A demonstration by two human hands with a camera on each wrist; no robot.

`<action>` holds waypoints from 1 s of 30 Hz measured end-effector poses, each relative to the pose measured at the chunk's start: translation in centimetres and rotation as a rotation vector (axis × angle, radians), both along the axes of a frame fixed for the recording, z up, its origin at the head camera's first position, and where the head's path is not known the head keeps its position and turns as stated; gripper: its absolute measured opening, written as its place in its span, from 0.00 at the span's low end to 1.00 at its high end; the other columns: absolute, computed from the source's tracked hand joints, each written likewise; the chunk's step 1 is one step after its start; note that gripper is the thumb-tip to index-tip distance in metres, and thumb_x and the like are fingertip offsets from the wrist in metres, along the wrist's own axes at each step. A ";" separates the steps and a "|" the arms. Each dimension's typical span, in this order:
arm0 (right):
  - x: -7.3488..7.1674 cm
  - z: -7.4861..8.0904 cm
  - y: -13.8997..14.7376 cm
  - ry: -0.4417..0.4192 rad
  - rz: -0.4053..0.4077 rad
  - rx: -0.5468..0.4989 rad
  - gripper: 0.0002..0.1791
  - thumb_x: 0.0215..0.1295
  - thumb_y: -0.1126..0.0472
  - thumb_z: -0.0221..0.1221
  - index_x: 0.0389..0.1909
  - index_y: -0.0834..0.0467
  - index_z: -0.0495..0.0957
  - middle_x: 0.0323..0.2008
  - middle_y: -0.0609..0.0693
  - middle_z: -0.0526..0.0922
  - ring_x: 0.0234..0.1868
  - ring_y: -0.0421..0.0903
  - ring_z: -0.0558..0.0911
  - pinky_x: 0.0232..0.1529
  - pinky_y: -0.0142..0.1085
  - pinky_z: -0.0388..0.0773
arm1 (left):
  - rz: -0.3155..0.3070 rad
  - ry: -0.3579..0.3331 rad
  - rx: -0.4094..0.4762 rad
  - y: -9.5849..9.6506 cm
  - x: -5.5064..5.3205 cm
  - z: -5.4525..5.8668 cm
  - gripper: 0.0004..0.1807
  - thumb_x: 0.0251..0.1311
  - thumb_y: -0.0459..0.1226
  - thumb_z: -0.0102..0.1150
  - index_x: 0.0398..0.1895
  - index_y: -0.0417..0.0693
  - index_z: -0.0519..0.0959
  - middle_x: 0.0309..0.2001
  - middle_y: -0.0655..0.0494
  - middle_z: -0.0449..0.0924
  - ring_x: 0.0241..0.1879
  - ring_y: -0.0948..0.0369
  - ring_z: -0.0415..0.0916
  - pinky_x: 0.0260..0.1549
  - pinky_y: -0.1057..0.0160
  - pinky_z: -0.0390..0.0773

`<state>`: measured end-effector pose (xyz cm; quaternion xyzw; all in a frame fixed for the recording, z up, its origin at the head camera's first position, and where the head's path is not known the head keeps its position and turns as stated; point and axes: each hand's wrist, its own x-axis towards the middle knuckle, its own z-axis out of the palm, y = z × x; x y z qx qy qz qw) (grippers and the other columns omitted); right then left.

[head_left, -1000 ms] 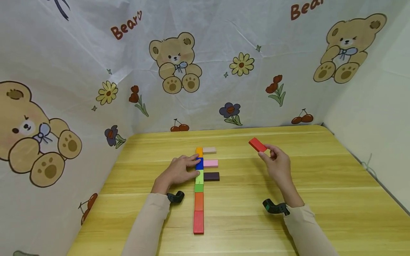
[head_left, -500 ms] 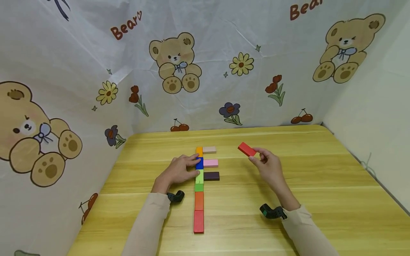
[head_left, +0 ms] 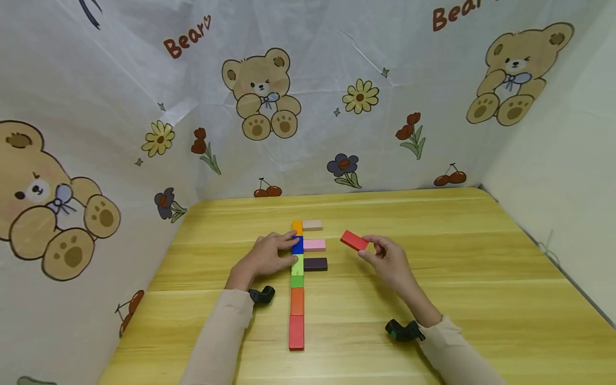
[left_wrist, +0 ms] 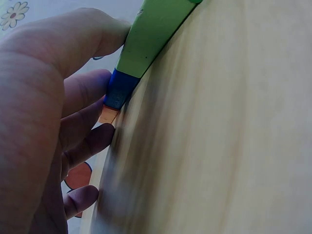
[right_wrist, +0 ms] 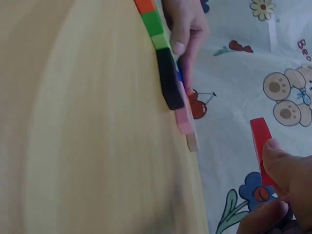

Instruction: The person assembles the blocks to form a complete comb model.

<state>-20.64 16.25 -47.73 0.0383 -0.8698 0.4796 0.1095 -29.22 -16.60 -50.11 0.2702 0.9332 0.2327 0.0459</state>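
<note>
A red domino-like block point(head_left: 353, 240) is pinched between thumb and fingers of my right hand point(head_left: 391, 266), raised above the table right of a pink block point(head_left: 315, 245). My left hand point(head_left: 263, 256) lies against a straight column of blocks, its fingertips touching the yellow-orange block point(head_left: 298, 225), the blue block point(head_left: 299, 247) and the light green block point(head_left: 298, 269). Nearer in the column come a green block point(head_left: 297, 282), an orange block point(head_left: 297, 301) and another red block point(head_left: 296, 332). A beige block point(head_left: 313, 225), the pink one and a dark block point(head_left: 315, 264) stick out rightward from the column.
A wood-grain table point(head_left: 457, 278) carries the blocks. Behind and to the left hangs a cloth point(head_left: 317, 48) printed with bears and flowers. A pale wall point(head_left: 572, 176) stands on the right, with a thin cord point(head_left: 547, 248) by the table's edge.
My right hand has carried the red block leftward and somewhat nearer, toward the column. My left hand has stayed at the column, and the blocks there look unmoved.
</note>
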 end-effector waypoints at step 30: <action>1.6 -2.0 -4.2 -0.206 0.341 -0.058 0.16 0.63 0.58 0.67 0.53 0.52 0.84 0.29 0.49 0.67 0.33 0.44 0.67 0.30 0.30 0.63 | 0.012 -0.001 0.003 -0.1 -0.2 -0.2 0.33 0.64 0.58 0.60 0.72 0.67 0.69 0.77 0.71 0.59 0.68 0.61 0.63 0.56 0.56 0.61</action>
